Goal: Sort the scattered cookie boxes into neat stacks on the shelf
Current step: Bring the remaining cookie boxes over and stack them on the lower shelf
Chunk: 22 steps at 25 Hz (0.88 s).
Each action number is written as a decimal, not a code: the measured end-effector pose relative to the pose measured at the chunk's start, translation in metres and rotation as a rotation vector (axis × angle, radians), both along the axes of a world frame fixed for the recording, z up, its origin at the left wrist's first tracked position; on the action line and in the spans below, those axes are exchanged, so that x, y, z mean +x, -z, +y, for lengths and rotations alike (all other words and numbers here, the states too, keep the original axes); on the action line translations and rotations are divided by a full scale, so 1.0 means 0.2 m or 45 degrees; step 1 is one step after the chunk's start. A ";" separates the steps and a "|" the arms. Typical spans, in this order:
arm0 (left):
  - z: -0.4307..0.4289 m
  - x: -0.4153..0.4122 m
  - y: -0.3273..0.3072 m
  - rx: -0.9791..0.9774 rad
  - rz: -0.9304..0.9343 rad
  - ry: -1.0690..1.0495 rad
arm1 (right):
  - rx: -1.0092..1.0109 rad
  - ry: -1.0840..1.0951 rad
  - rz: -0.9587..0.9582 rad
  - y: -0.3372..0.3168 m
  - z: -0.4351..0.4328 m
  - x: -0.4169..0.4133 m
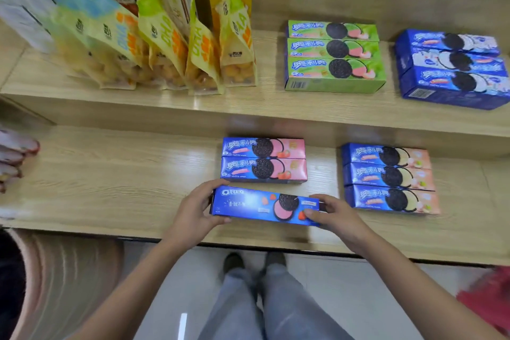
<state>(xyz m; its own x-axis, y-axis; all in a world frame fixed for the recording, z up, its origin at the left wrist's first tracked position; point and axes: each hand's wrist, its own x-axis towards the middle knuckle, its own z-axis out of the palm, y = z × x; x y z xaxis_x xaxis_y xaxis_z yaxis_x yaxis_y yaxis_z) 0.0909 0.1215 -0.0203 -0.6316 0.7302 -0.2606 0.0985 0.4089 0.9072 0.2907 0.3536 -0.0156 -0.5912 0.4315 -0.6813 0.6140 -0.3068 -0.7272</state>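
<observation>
Here I am gripping the long blue strawberry cookie box (265, 208) by its ends, left hand (193, 212) and right hand (335, 214) pinching it level, just before the matching pink-and-blue cardboard pair (264, 160) on the lower wooden shelf (124, 174), so its edges line up.

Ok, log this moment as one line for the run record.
step: placing | held: strawberry Oreo box | left hand: grip on left end | right hand: grip on right end | target: pink stack, lower shelf
</observation>
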 end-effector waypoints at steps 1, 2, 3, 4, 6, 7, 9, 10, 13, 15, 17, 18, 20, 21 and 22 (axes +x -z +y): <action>0.03 0.01 0.01 -0.021 0.037 0.014 | 0.070 0.022 0.011 0.00 0.00 0.00; 0.06 0.02 0.03 -0.053 0.046 0.004 | 0.132 0.057 0.012 -0.01 0.01 0.01; 0.08 0.03 0.04 -0.079 0.025 -0.023 | 0.167 0.108 0.016 -0.02 0.02 0.01; 0.10 0.04 0.04 -0.088 -0.023 -0.044 | 0.177 0.162 0.031 -0.02 0.03 0.01; 0.11 0.03 0.06 -0.062 -0.176 -0.065 | 0.177 0.201 0.051 -0.02 0.04 0.02; 0.11 0.03 0.08 -0.031 -0.253 -0.071 | 0.175 0.205 0.054 -0.02 0.05 0.02; 0.10 0.03 0.10 0.019 -0.379 -0.087 | 0.163 0.208 0.055 -0.01 0.06 0.03; 0.10 0.03 0.12 0.030 -0.419 -0.117 | 0.162 0.212 0.063 -0.01 0.06 0.03; 0.07 0.04 0.15 -0.010 -0.424 -0.179 | 0.172 0.197 0.089 0.02 0.04 0.04; 0.06 0.06 0.17 -0.087 -0.353 -0.204 | 0.201 0.163 0.103 0.04 0.03 0.03; 0.06 0.06 0.17 -0.163 -0.187 -0.238 | 0.242 0.101 0.110 0.07 0.02 0.02; 0.07 0.05 0.17 -0.200 -0.085 -0.234 | 0.260 0.060 0.109 0.08 0.02 0.01; 0.09 0.05 0.18 -0.268 0.084 -0.187 | 0.330 -0.002 0.079 0.11 0.01 -0.01; 0.09 0.04 0.19 -0.284 0.124 -0.176 | 0.382 -0.025 0.064 0.12 0.00 -0.01; 0.10 0.04 0.20 -0.286 0.129 -0.176 | 0.435 -0.050 0.052 0.13 0.00 -0.02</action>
<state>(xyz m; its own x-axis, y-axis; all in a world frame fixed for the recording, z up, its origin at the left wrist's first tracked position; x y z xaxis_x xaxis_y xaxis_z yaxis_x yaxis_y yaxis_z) 0.0997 0.1415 -0.0603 -0.7521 0.5665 -0.3367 0.1137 0.6148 0.7804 0.2871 0.3530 -0.0418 -0.6356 0.6072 -0.4768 0.5889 -0.0181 -0.8080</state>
